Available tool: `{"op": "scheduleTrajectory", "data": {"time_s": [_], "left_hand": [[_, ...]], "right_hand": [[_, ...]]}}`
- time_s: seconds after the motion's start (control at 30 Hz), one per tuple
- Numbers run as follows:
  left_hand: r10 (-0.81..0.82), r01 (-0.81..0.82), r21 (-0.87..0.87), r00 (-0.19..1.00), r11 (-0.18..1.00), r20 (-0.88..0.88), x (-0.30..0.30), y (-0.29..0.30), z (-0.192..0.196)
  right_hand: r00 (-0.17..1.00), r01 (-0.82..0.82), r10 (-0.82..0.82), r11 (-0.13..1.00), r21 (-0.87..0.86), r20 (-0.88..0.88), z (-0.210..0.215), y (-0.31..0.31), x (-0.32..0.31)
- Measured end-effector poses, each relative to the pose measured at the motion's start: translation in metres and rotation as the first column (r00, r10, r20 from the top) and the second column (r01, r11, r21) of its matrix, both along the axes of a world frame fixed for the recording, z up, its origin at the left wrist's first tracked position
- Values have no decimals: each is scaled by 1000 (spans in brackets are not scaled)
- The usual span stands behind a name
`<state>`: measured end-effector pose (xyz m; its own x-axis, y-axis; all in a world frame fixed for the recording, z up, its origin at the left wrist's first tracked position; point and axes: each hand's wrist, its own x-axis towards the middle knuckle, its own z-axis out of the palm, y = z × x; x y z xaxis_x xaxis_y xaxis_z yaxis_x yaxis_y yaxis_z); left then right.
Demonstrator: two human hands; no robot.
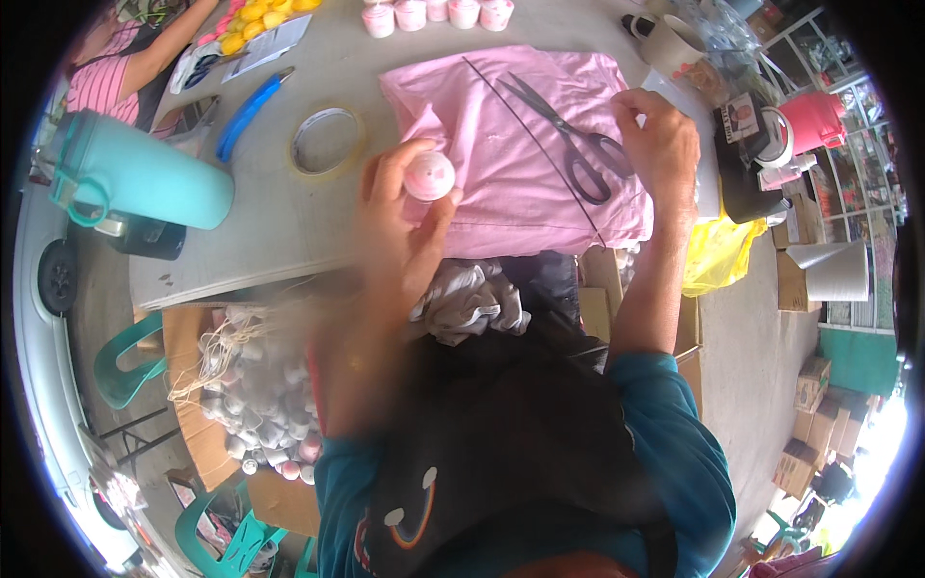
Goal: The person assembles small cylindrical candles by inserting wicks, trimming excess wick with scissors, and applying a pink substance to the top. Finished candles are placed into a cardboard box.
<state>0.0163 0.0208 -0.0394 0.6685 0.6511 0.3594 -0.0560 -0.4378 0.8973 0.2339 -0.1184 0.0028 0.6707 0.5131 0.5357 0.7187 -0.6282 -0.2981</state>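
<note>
My left hand [400,226] is raised over the table's near edge and holds a small round pink-and-white ball-like thing [429,176] between thumb and fingers. My right hand [660,149] rests on the right side of a pink cloth [501,164] spread on the grey table [279,217], its fingers curled at the cloth's edge; whether it pinches the cloth I cannot tell. Grey-handled scissors [568,135] lie shut on the cloth just left of that hand. A thin dark stick [525,125] crosses the cloth diagonally.
A tape roll [326,142], a blue cutter [248,111] and a teal flask [145,173] lie left on the table. Several pink cups [434,13] stand at the far edge. Another person's arm [154,53] is at top left. A box of small balls [260,395] sits below.
</note>
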Motion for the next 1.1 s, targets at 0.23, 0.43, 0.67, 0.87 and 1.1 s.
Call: {"op": "scheduleTrajectory", "data": {"time_s": [0.23, 0.43, 0.67, 0.87, 1.1], "left_hand": [[-38, 33, 91, 998, 995, 59, 4, 3, -1], [-30, 24, 44, 989, 999, 146, 8, 1, 1], [-70, 91, -100, 978, 991, 195, 6, 6, -12], [-98, 173, -220, 944, 960, 315, 9, 7, -9], [-115, 151, -184, 975, 971, 192, -1, 13, -11]], "right_hand": [[984, -177, 171, 970, -169, -50, -29, 21, -8], [976, -209, 215, 973, -102, 48, -15, 23, -12], [770, -534, 477, 845, -18, -423, 5, -53, -73], [806, -569, 366, 696, -438, -465, -111, -45, -144], [647, -726, 538, 651, -222, -540, -174, -20, -166]]}}
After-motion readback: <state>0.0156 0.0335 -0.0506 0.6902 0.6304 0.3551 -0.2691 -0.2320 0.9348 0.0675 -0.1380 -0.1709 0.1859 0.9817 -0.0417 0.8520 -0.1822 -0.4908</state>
